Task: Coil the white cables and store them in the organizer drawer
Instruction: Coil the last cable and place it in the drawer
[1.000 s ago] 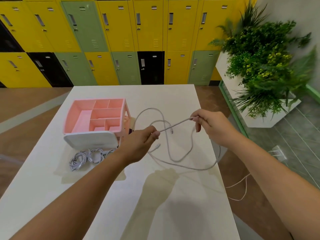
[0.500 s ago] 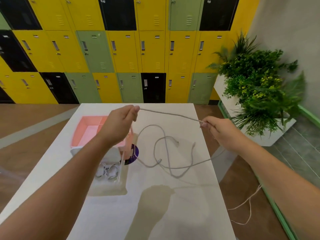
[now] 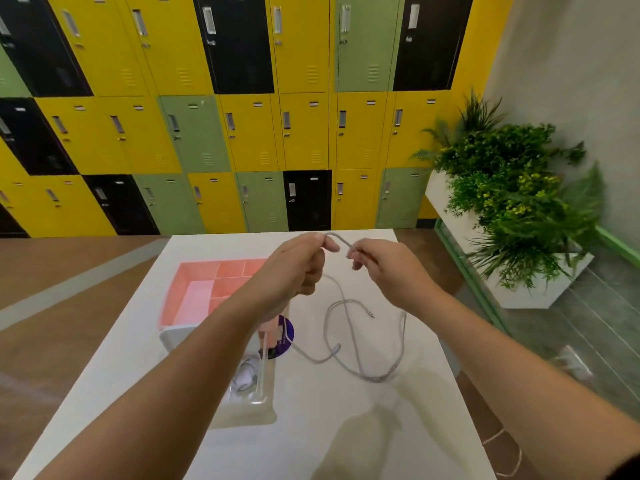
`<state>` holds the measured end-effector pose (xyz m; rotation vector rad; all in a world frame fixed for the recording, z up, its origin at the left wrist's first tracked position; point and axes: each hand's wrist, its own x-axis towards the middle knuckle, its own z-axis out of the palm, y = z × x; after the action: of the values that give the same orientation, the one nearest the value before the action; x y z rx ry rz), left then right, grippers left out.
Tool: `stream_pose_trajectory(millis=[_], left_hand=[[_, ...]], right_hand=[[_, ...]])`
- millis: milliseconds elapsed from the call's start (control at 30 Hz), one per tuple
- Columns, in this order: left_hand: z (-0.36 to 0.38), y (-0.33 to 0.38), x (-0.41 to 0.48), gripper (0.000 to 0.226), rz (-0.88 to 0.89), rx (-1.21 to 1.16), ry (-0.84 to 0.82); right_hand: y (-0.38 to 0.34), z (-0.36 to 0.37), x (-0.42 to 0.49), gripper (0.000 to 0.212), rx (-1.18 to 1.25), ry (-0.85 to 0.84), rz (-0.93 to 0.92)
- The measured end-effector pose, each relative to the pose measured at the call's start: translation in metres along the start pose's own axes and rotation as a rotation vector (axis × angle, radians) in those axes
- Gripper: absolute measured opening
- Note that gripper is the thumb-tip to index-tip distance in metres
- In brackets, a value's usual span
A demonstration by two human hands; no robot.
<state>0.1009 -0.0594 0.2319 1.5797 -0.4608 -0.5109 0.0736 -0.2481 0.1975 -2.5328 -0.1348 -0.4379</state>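
Observation:
A long white cable (image 3: 349, 327) hangs from both hands above the white table (image 3: 346, 427), its loose loops lying on the tabletop. My left hand (image 3: 298, 265) grips one stretch of it, and my right hand (image 3: 384, 268) pinches it close by, with a short arch of cable between them. The pink organizer (image 3: 204, 289) with open compartments stands at the left, partly hidden behind my left forearm. Its clear drawer (image 3: 249, 393) is pulled out toward me and holds coiled white cables (image 3: 246, 374).
A purple round disc (image 3: 285, 336) lies beside the organizer. Yellow, green and black lockers (image 3: 242, 133) line the far wall. A white planter with green plants (image 3: 512, 202) stands right of the table. Another thin cord (image 3: 502, 448) trails on the floor at the lower right.
My hands have come close together, so the taut stretch of cable between them is now a short arch. The view has tilted upward, showing more lockers.

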Motion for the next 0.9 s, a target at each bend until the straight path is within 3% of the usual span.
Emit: stream_pose_trajectory(millis=[133,300,433,600,700,900], left_hand=[[-0.021,-0.002,-0.005,0.032,-0.077,0.061,-0.117],[-0.029,-0.007,-0.012,0.038,-0.171,-0.022,-0.165],[-0.029,-0.007,-0.017,0.039,-0.178,-0.085,-0.195],[-0.032,-0.006,-0.022,0.044,-0.158,-0.13,-0.221],[-0.034,-0.004,-0.027,0.048,-0.173,-0.138,-0.266],[-0.042,-0.01,-0.04,0.03,-0.071,-0.106,-0.274]], right_hand=[[-0.011,-0.004,0.004,0.02,0.22,0.179,-0.011],[-0.035,-0.012,0.015,0.018,0.378,0.224,0.0],[-0.044,-0.016,0.026,0.006,0.239,0.29,-0.058],[-0.049,-0.023,0.033,0.009,0.073,0.394,-0.16],[-0.053,-0.026,0.035,0.014,0.062,0.439,-0.164],[-0.06,-0.038,0.035,0.038,0.0,0.536,-0.126]])
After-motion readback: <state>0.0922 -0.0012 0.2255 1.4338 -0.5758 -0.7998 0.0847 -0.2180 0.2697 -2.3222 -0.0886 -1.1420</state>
